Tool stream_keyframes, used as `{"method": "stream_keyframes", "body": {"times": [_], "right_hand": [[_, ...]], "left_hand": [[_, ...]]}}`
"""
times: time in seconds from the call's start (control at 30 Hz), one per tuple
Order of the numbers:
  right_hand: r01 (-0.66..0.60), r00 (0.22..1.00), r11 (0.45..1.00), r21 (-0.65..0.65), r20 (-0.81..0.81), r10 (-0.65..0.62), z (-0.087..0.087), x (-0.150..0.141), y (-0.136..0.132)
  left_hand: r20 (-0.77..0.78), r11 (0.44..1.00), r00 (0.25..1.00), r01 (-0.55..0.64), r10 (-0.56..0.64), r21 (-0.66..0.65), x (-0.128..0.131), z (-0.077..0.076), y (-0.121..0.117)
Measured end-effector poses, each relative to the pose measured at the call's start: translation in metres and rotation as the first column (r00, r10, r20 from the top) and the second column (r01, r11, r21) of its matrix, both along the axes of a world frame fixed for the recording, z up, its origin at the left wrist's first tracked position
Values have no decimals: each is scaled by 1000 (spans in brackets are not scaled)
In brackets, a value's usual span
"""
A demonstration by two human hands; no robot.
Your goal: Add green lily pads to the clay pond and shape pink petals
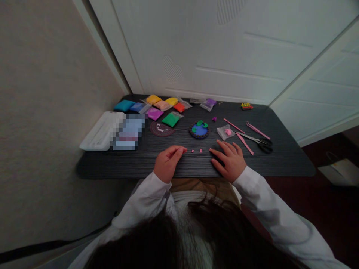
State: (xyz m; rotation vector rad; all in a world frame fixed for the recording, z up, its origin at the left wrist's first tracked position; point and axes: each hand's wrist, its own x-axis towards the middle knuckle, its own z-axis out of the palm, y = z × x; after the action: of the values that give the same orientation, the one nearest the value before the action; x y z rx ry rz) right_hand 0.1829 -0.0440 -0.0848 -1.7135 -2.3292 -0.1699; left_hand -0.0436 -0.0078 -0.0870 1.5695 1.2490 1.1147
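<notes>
My left hand (168,160) is closed in a pinch, thumb against index finger, over the front of the dark table. Whatever sits between those fingertips is too small to make out. Just right of them lie two tiny pink clay pieces, a small lump (192,151) and a short strip (201,150). My right hand (230,160) rests palm down with fingers spread, its index fingertip on the table. Beyond the hands stands a small clay pond (200,129) with a brown rim, blue middle and green leaves. Pink clay (228,132) lies on a clear bag nearby.
Scissors (259,141), pink modelling tools (245,144) and pink tweezers (258,130) lie at right. Several coloured clay packets (171,118) fill the back left, near a maroon protractor-like disc (162,129). A white case (102,130) and a blurred-out screen (129,131) occupy the left.
</notes>
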Motion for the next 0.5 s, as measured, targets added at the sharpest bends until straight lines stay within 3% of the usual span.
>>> {"method": "stream_keyframes", "body": {"times": [0.27, 0.5], "right_hand": [[-18, 977, 995, 95, -209, 38, -5, 10, 4], [34, 814, 963, 268, -566, 129, 9, -16, -2]], "left_hand": [[16, 1000, 1000, -2, 3, -4, 0, 1, 0], [70, 998, 997, 43, -40, -46, 8, 12, -9]]}}
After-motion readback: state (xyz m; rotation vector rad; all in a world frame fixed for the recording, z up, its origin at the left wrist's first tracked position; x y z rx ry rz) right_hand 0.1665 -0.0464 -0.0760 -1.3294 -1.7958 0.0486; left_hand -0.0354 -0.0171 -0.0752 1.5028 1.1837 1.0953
